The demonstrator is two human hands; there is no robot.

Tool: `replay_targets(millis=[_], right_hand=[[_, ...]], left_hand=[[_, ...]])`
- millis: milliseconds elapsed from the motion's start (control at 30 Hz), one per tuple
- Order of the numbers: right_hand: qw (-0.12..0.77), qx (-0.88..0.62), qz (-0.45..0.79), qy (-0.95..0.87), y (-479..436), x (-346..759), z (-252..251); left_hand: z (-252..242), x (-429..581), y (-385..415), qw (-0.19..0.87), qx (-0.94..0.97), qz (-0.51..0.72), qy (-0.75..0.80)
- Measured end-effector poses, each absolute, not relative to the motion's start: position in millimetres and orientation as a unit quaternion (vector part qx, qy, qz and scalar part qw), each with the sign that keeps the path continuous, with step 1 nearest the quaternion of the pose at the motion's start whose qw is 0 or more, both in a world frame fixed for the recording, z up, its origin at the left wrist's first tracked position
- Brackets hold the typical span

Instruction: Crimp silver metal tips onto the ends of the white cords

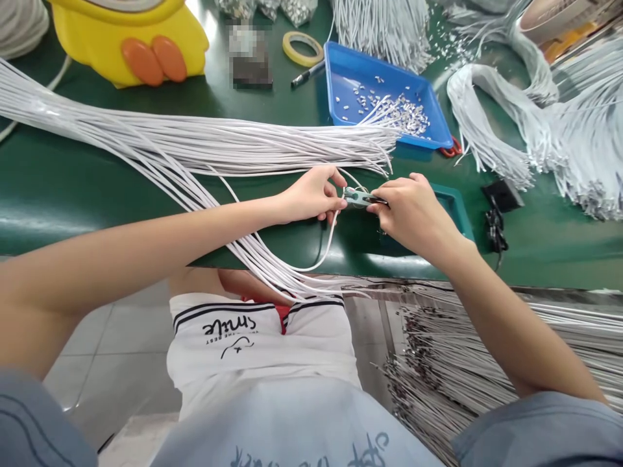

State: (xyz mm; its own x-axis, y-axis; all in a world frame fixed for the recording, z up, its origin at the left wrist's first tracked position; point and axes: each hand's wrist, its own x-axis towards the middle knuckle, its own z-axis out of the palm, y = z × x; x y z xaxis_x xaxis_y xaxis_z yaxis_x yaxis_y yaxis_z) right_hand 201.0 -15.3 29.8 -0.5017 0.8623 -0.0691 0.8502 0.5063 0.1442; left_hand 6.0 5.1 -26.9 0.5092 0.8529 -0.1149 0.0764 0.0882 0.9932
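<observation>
My left hand [315, 194] is closed in a pinch around a single white cable [328, 248], close to its end. That cable loops down toward the table's front edge. In my right hand [413, 211] are small pliers [357, 196] with a pale green head, pointing left. The head meets the fingertips of my left hand, and the exact spot where the cable end sits is hidden there. Just beyond both hands lies a thick bundle of white cables [243, 144]. Several cables from it hang over the table edge under my left forearm.
A blue tray [384, 68] holds many small metal pieces. Near it are yellow tape [302, 49], a black pen [307, 74] and a green tray [450, 207]. A yellow duck-shaped object [131, 42] stands at left. More cable bundles [559, 130] lie right, others [462, 363] below the table.
</observation>
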Motion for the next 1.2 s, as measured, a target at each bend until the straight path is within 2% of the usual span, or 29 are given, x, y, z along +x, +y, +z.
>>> replay_targets(millis=[167,333,767,833,967,1033,1200], right_hand=[[0.039,0.511,0.011,0.859,-14,203,29],[-0.052,0.551,-0.045,0.832,-5,216,28],[-0.128,0.569,-0.018,0.812,7,253,20],[-0.183,0.544,0.02,0.819,3,257,23],[-0.39,0.465,0.061,0.793,-11,232,23],[-0.458,0.43,-0.018,0.778,-13,208,13],[-0.534,0.4,-0.117,0.736,-2,173,-21]], left_hand=[[-24,6,5,0.625,0.602,0.311,0.388],[-24,5,5,0.638,0.592,0.316,0.376],[-16,4,1,0.661,0.557,0.345,0.366],[-14,4,1,0.67,0.543,0.353,0.364],[-13,3,2,0.693,0.512,0.344,0.373],[-13,2,3,0.703,0.504,0.349,0.36],[-13,0,4,0.724,0.48,0.372,0.327]])
